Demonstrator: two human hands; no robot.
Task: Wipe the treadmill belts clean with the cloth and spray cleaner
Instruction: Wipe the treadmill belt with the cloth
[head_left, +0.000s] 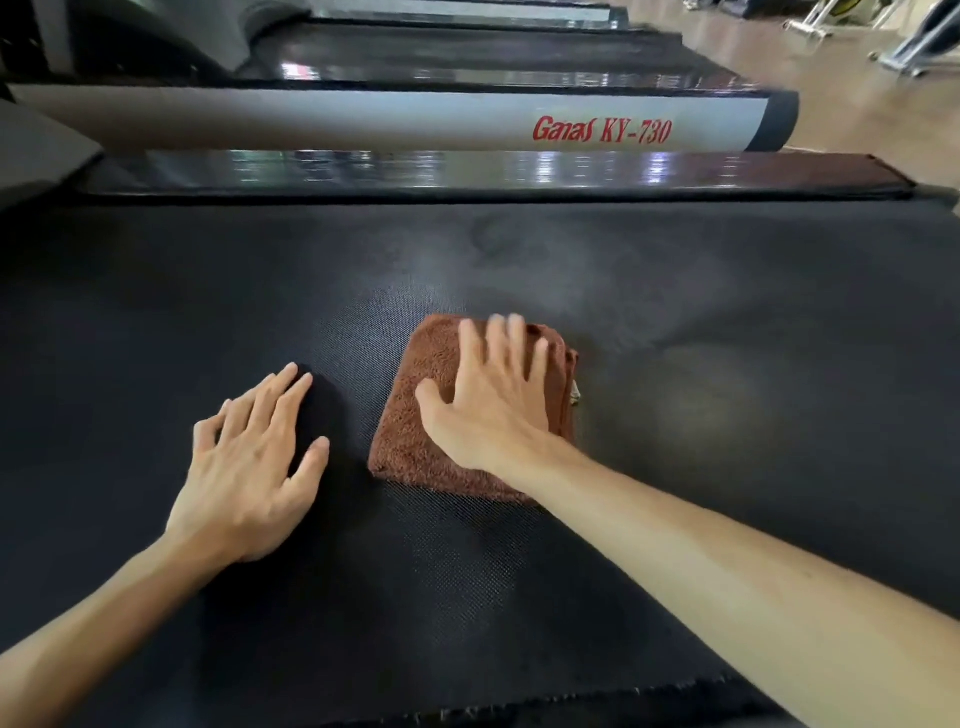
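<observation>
Brown folded cloth (415, 415) is pressed flat under the spread right hand (493, 395); unwiped belt (727, 415) lies right; the left hand (249, 467) is flat.

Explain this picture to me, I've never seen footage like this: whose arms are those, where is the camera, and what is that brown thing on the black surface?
This is one picture from a wide-angle camera worn on a person's head, looking forward and down, so the two bare arms are the wearer's own. There is no robot here.

The black textured surface is a treadmill belt. The brown thing is a folded cloth lying on it. The right hand presses flat on the cloth with fingers spread; it is not a closed grip. The left hand rests open on the bare belt beside the cloth, holding nothing.

Beyond the belt runs a grey side rail of the next treadmill, lettered "Ganas KY-730". More treadmills line up behind it. No spray bottle is in view.
</observation>
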